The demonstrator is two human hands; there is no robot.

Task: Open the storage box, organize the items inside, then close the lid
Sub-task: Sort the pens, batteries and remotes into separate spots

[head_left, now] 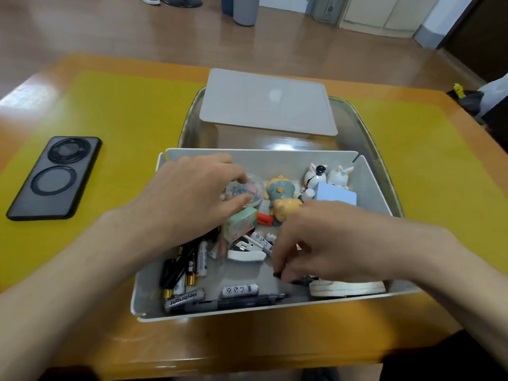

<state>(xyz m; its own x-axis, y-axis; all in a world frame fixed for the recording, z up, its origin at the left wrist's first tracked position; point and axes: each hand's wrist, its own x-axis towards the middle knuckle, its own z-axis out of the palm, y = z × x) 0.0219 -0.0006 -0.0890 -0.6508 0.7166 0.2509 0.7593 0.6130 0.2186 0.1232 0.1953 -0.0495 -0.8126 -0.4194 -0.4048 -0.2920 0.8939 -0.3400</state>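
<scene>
Both hands reach into the open box (376, 185): left hand (192, 199) pinches a clear round case (251, 192); right hand (324, 240) fingers curl on a small dark item (277, 274). The lid (268, 103) lies far behind; a phone (55, 177) lies left on the bench (123, 111).

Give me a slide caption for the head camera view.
Both hands sort clutter in the open storage box; lid set aside behind it.

Matt plastic box (373, 185); tray (357, 127) perhaps metal.

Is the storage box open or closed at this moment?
Open. The lid lies apart behind the storage box, on the tray, and both hands reach inside.
</scene>
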